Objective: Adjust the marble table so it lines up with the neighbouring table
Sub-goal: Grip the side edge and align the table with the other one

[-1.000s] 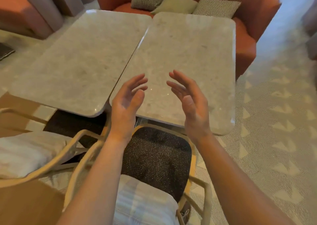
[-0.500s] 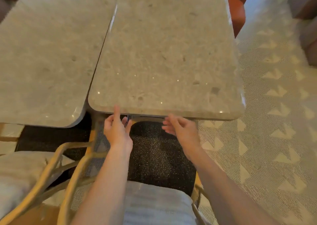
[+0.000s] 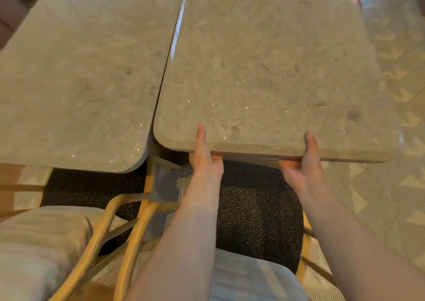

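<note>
Two beige marble tables stand side by side. The right marble table [image 3: 271,59] is the one I hold; its near edge runs at a slant and its near left corner sits farther from me than that of the neighbouring table [image 3: 80,71]. A thin dark gap runs between the two tops. My left hand [image 3: 204,156] grips the near edge, thumb on top and fingers underneath. My right hand [image 3: 303,162] grips the same edge farther right, the same way.
A chair with a dark speckled seat [image 3: 257,208] and pale striped cushion stands right below me, under the table's near edge. A second tan-framed chair [image 3: 101,227] with a cushion stands to the left. Patterned carpet [image 3: 379,197] lies on the right.
Both hands went from raised and open above the table down to its near edge and closed on it. The view has tilted down and closer to the tabletops.
</note>
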Tool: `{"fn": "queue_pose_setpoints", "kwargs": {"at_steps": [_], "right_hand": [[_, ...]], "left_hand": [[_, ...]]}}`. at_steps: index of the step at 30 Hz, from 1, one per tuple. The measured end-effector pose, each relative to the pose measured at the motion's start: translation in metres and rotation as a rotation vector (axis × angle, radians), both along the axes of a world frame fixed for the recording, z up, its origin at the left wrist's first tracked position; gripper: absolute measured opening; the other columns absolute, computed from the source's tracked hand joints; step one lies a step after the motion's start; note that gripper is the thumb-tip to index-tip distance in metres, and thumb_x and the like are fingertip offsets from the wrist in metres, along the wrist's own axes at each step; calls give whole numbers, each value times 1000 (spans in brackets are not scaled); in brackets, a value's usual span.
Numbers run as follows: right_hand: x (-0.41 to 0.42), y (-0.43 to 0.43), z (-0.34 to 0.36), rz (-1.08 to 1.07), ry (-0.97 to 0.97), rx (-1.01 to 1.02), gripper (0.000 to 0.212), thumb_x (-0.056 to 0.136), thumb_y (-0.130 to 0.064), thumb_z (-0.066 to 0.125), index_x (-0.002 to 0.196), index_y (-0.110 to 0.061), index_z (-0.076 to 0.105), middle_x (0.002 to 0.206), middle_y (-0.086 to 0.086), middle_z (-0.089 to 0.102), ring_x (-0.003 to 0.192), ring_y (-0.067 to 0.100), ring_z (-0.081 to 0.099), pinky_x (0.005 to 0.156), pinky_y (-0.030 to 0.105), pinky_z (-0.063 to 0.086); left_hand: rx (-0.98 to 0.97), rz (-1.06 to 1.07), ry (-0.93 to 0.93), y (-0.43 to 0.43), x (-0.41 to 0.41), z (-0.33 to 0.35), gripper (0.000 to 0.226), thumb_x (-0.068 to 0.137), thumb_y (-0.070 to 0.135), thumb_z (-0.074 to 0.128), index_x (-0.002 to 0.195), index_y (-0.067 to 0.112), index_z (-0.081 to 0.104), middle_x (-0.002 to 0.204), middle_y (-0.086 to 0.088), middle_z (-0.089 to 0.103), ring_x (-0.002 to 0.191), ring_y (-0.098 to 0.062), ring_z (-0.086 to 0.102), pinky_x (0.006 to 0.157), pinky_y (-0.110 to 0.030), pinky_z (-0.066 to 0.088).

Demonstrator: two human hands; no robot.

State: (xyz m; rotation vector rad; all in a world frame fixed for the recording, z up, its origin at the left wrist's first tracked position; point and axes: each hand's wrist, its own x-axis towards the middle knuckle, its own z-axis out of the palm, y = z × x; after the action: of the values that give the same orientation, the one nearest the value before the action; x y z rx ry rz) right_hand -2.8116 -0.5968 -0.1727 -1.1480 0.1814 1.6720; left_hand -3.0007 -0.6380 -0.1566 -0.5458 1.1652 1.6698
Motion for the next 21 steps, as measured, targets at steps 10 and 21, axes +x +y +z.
{"fn": "queue_pose_setpoints", "kwargs": {"at_steps": [10, 21], "right_hand": [[3, -16, -3, 13, -13, 86, 42, 95, -32, 82, 128, -12, 67, 105, 17, 85, 91, 34, 85, 85, 52, 69], [27, -59, -6, 65, 25, 63, 47, 93, -33, 83, 131, -11, 65, 111, 16, 85, 95, 33, 85, 75, 49, 71]], "left_hand": [[59, -42, -54, -21, -6, -3, 74, 88, 21, 89, 151, 16, 50, 136, -19, 71, 131, -40, 68, 115, -61, 52], [48, -85, -36, -71, 7, -2, 75, 88, 22, 87, 153, 16, 50, 137, -19, 71, 129, -40, 68, 102, -56, 60]]}}
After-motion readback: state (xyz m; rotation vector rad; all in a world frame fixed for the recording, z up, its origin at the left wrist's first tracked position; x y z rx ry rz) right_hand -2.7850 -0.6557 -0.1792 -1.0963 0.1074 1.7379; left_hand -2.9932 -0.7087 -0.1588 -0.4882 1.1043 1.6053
